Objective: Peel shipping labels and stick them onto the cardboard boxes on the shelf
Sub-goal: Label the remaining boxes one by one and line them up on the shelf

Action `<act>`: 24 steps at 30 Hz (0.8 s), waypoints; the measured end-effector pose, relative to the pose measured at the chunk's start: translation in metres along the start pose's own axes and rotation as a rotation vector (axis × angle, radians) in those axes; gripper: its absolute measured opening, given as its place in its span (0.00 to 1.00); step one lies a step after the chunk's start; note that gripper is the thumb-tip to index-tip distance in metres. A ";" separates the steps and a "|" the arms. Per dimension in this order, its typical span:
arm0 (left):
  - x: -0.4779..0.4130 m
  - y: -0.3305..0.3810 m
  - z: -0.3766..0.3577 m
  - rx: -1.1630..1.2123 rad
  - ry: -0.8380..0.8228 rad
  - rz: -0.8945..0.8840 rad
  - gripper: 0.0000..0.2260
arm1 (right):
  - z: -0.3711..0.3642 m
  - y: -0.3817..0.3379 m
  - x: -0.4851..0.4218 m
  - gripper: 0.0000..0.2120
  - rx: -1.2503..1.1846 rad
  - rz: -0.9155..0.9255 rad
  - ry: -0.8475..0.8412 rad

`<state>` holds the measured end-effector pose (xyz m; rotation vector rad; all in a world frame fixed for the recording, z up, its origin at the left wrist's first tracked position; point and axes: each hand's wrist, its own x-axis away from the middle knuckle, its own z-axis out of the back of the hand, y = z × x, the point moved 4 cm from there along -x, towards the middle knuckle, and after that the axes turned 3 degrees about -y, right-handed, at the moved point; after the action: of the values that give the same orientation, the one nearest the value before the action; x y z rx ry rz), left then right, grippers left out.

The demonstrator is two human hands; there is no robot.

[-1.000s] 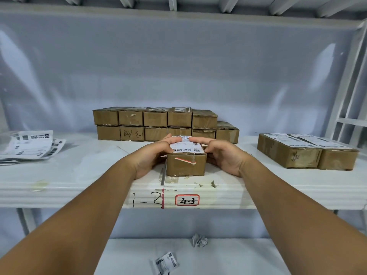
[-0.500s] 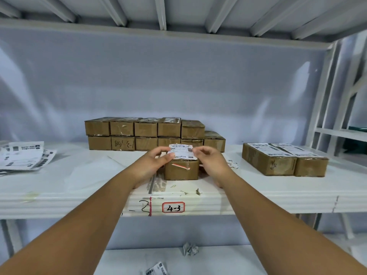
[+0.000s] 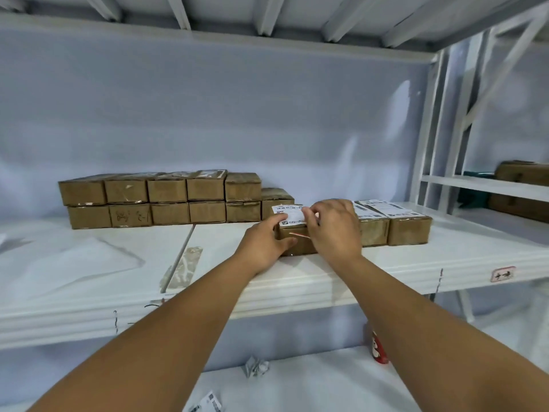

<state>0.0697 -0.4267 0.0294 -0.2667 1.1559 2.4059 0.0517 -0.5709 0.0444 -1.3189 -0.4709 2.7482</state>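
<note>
Left hand (image 3: pixel 264 245) grips the left end of the small brown cardboard box (image 3: pixel 298 246), forefinger on its white printed shipping label (image 3: pixel 289 214). Right hand (image 3: pixel 334 227) curls over the box's right half, fingertips on the label. Probable purpose: steadying the box beside two labelled brown boxes (image 3: pixel 374 231). Eleven unlabelled brown boxes (image 3: pixel 166 200) show stacked left on the white shelf (image 3: pixel 297 286).

Box (image 3: pixel 300 246) (brown), label (image 3: pixel 289 214) seemingly flat.

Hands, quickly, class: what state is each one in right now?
Left hand: grips the labelled box, thumb on its front.
Right hand: fingers curled over the same box's top.
</note>
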 end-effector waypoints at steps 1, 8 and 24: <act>-0.003 0.004 -0.006 -0.002 -0.002 -0.013 0.25 | 0.004 0.008 -0.002 0.15 0.066 -0.010 0.021; -0.024 0.014 -0.034 -0.069 0.007 -0.046 0.22 | 0.014 0.067 -0.006 0.21 0.316 -0.227 -0.100; -0.034 0.031 -0.063 -0.061 -0.174 -0.144 0.24 | -0.001 0.104 -0.017 0.25 0.181 -0.322 -0.142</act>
<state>0.0836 -0.5034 0.0229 -0.1506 0.9539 2.2904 0.0708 -0.6728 0.0257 -0.9218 -0.3918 2.5533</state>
